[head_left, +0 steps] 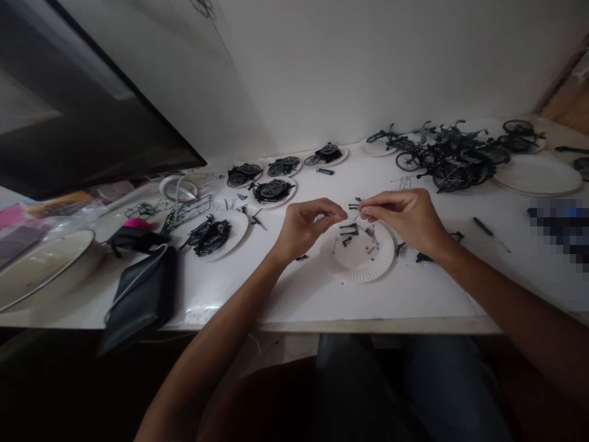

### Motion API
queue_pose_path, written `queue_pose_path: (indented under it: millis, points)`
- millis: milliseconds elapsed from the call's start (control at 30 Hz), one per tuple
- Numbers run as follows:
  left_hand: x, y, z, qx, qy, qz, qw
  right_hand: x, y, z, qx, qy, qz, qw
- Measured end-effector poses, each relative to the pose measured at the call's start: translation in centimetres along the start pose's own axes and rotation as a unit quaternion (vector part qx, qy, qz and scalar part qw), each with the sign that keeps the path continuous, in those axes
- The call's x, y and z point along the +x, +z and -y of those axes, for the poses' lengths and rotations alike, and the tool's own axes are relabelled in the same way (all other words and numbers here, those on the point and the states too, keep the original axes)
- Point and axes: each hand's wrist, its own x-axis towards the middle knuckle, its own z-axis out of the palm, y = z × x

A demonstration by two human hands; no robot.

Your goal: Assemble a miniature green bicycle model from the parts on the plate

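Datum: ribbed round white paper plate [345, 265], small dark parts [351, 230] on it. At 3 o'clock: slim black-handled screwdriver [488, 231]. At 2 o'clock: cluster of dark spoke-wheeled model bicycles [453, 173]. At 9 o'clock: smooth round white plate [238, 232] bearing black parts [211, 238]; beyond it, dark-rimmed white basin [78, 264]. At 10 o'clock: small white plate [290, 196] bearing black spoked wheels [272, 189].

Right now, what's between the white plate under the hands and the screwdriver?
A few small dark parts lie there, and the right wrist reaches across them, hiding some of that stretch. The head view shows this.
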Motion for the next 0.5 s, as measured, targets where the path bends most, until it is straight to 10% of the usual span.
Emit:
queue_pose_path:
  millis: [500]
  points:
    - [0.1,0.3,0.1,0.021,0.002,0.000,1.000,-0.5,1.0,-0.1,0.053,0.066,0.086,0.993]
